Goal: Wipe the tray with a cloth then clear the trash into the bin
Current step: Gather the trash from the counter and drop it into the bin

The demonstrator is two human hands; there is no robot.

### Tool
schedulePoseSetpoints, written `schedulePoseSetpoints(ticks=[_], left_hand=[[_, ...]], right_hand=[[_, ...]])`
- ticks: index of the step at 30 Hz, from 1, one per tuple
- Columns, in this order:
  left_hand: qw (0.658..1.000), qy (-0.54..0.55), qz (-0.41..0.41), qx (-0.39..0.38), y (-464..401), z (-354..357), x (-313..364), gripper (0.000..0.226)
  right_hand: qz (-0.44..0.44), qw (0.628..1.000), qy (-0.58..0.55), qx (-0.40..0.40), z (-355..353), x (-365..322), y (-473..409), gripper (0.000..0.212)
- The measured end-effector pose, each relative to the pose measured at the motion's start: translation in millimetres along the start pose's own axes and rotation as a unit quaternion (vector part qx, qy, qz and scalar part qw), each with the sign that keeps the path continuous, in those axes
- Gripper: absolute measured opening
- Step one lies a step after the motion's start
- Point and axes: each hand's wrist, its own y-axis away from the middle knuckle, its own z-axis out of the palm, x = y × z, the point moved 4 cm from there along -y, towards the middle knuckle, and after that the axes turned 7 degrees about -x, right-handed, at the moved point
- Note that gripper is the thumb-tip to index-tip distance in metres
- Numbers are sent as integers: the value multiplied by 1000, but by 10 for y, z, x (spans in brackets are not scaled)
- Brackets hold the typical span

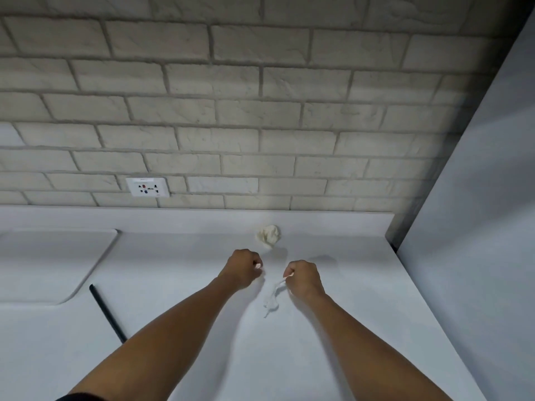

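On the smooth white counter, right hand pinches a thin tissue strip, left hand clenched

We note a crumpled white paper ball on the white counter by the back edge. A thin, twisted white paper scrap hangs from the right hand, its lower end touching the counter.

Kitchen: white counter, brick-look wall, wall socket
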Motion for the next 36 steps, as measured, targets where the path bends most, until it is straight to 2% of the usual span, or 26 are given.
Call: schedulePoseSetpoints(ticks=[4, 10, 16, 18, 24, 29, 36], left_hand=[[999, 29, 5, 43, 369, -174, -36, 13], [995, 75, 45, 54, 1003, -257, -73, 7], [990, 92, 107, 13, 1648, -171, -130, 20], [986, 99, 132, -14, 1858, -28, -67, 17], [965, 142, 194, -106, 2433, 664, 486, 8], [940, 136, 258, -175, 2840, 1246, 1191, 12], [911, 108, 292, -271, 3276, 2085, 1882, 14]], right_hand=[[-32, 999, -34, 14, 4, -244, 278, 31], [-52, 996, -70, 36, 202, -506, 824, 28], [-29, 992, -104, 70, 521, -650, 1533, 27], [-4, 988, -127, 87, 646, -604, 1822, 25], [91, 962, -187, 176, 776, 32, 2862, 18], [158, 944, -187, 221, 606, 738, 3641, 17], [254, 901, -223, 274, 652, 1694, 4416, 14]])
